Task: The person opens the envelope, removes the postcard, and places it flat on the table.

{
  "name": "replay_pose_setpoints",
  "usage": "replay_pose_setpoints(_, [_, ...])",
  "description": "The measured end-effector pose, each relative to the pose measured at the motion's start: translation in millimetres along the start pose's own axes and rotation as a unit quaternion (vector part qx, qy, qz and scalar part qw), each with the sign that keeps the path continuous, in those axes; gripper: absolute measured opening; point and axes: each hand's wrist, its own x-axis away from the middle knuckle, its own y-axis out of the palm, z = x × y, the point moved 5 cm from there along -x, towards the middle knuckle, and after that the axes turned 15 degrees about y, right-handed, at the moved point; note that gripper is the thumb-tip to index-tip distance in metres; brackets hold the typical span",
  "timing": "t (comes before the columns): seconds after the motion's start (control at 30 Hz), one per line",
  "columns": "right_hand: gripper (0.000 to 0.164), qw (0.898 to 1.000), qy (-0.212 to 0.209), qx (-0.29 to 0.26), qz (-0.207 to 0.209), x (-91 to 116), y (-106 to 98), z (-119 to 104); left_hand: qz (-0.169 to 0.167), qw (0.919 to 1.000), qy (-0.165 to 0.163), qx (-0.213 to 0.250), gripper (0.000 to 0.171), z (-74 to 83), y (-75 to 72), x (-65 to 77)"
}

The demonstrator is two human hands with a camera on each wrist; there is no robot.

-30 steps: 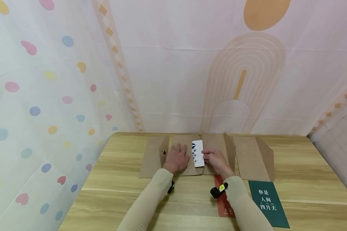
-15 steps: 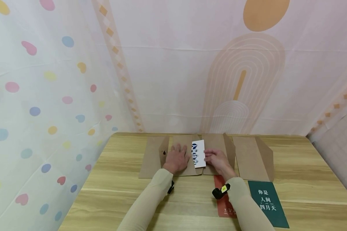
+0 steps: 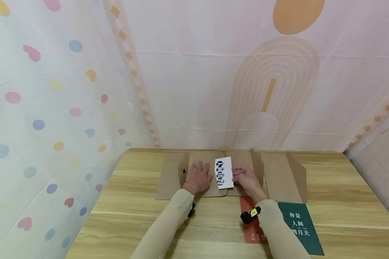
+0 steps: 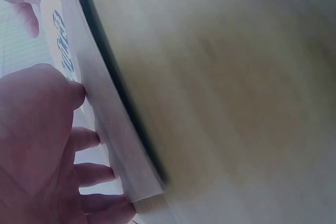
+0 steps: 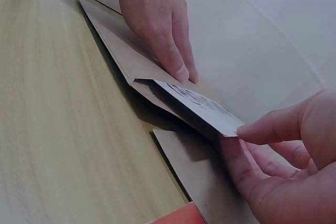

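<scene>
A white card with dark blue lettering sticks partly out of the open end of a brown paper envelope, second from the left. My right hand pinches the card's right edge between thumb and fingers, plain in the right wrist view, where the card slants up out of the envelope. My left hand rests on that envelope with fingers spread and straight. In the left wrist view the left hand's fingers touch the envelope's surface. The card's left part is hidden inside the envelope.
Three more brown envelopes stand in the row: one at far left, one under my right hand, one at right. A red card lies partly below my right wrist, a green card farther right. A curtain hangs behind the table.
My right hand has moved to the right with the white card, and more of its lettering shows outside the envelope. The left hand has stayed in place.
</scene>
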Motion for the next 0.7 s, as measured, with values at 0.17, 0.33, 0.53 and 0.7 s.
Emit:
replay_pose_setpoints(0.17, [0.041,1.000,-0.004,0.009,0.006,-1.0,-3.1,0.7,-0.005,1.0000,-0.002,-0.004,0.059,-0.3,0.3,-0.3])
replay_pose_setpoints(0.33, [0.041,1.000,-0.008,0.018,0.003,2.2,-8.4,2.5,-0.003,1.0000,0.000,-0.004,0.060,0.4,2.1,0.6])
replay_pose_setpoints(0.53, [0.042,1.000,-0.009,0.010,-0.008,5.0,-12.3,1.7,0.001,0.9999,0.007,-0.012,0.059,0.5,-1.1,1.5])
replay_pose_setpoints(0.7, [0.038,0.999,-0.014,0.032,-0.015,9.5,-11.8,0.1,-0.003,0.9995,0.018,-0.026,0.059,1.7,-2.0,1.2])
